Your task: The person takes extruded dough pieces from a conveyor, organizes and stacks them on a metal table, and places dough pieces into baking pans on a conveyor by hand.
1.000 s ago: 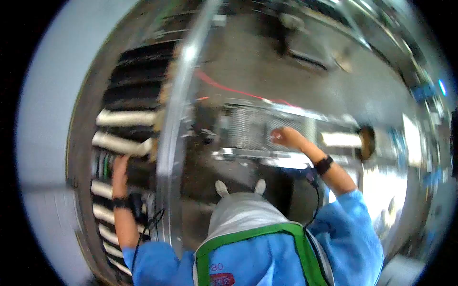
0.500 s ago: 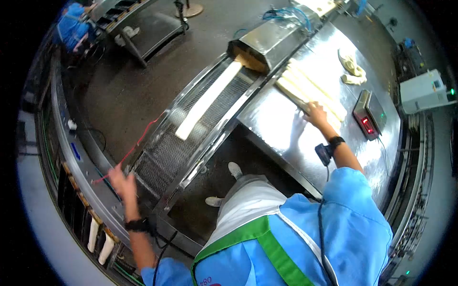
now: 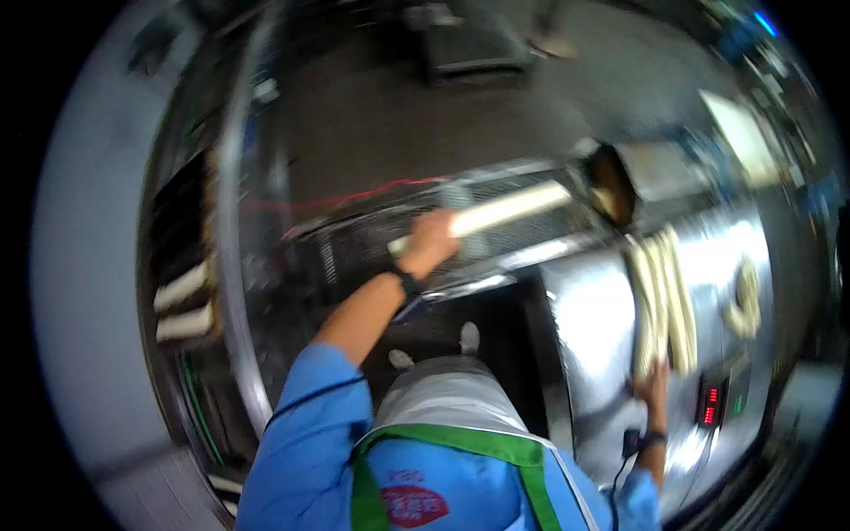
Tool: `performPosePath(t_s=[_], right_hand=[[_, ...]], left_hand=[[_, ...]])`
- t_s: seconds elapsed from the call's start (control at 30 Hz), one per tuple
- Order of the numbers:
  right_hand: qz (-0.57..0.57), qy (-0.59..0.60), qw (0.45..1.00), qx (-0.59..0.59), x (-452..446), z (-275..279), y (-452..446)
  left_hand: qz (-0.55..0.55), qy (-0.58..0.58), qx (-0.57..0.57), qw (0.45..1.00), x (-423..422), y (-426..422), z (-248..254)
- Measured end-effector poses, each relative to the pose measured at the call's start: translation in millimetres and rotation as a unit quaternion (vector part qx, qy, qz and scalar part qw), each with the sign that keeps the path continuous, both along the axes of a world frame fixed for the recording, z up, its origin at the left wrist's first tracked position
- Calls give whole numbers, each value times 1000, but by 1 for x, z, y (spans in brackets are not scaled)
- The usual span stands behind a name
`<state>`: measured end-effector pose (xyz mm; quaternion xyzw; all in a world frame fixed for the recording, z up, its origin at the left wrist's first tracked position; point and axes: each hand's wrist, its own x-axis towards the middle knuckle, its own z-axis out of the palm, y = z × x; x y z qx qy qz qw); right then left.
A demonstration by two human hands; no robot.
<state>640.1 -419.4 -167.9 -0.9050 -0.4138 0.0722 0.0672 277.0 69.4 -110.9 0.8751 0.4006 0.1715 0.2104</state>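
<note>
My left hand (image 3: 431, 241) is closed round the near end of a long pale dough strip (image 3: 513, 209) on the mesh conveyor (image 3: 354, 243). Over on the steel table (image 3: 593, 327), my right hand (image 3: 652, 382) touches the lower end of several long pale dough strips (image 3: 660, 301) lying side by side. The fingers of my right hand are small and partly hidden, so their grip cannot be made out.
A scale with red digits (image 3: 711, 405) and a coiled dough piece (image 3: 745, 301) are on the table's right part. A metal housing (image 3: 660, 173) covers the conveyor's far end. Left stands a rail (image 3: 232, 221) beside trays holding pale strips (image 3: 184, 305).
My left hand has moved from the rail side onto the strip on the conveyor and closed round it. My right hand has shifted to the near ends of the table strips. The view has turned.
</note>
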Motion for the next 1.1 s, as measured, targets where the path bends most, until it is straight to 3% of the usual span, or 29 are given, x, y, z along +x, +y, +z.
performPosePath(t_s=[0.03,0.07,0.1,0.17,0.23,0.3,0.37,0.43,0.53,0.6,0.67,0.7,0.77,0.83,0.87,0.9,0.93,0.97,1.0,1.03,1.07,1.1], right_hand=[[-69,25,994,-78,-10,13,-4],[-37,-34,998,-49,0,-5,-30],[-68,1,994,-89,3,3,-24],[-57,105,990,-79,23,3,-33],[-158,412,896,60,-15,65,11],[-134,499,846,131,-7,79,28],[-42,463,873,150,-17,120,77],[10,445,881,157,-22,148,117],[80,440,877,175,-36,195,182],[134,437,869,188,-54,229,232],[187,437,856,201,-82,262,280],[219,440,846,206,-100,278,305],[275,450,823,210,-145,305,351],[301,475,801,202,-208,332,394],[370,475,755,261,-254,340,416],[415,477,733,250,-284,349,440],[459,479,709,238,-314,359,464],[486,467,702,232,-345,367,488],[494,481,684,239,-382,377,497],[499,495,668,246,-417,385,501],[507,488,667,245,-445,386,509],[515,480,667,244,-469,384,517]], left_hand=[[5,57,-58,997,-2,-6,-1],[23,89,-196,976,-4,-11,4],[-8,11,-255,967,-11,-5,-19],[-6,-142,-501,854,-22,-20,21],[4,-338,-615,712,-30,-40,61],[7,-396,-607,689,-51,-47,94],[150,-512,-605,591,-75,-46,119],[145,-619,-538,553,-113,-56,154],[173,-734,-353,554,-178,-52,163],[200,-724,-256,609,-228,-57,173],[233,-785,-162,551,-275,-45,151],[282,-811,-133,495,-294,-45,147],[381,-803,-163,428,-336,-40,115],[352,-832,-187,386,-392,-18,31],[405,-676,-151,597,-423,-13,-26],[436,-524,-101,725,-430,-22,-41],[465,-355,-29,811,-436,-31,-54],[491,-229,47,839,-419,-47,-26],[499,-210,86,837,-393,-67,16],[515,-420,-75,743,-388,-61,24],[537,-609,-179,555,-383,-55,32],[551,-642,-216,488,-386,-48,26]])
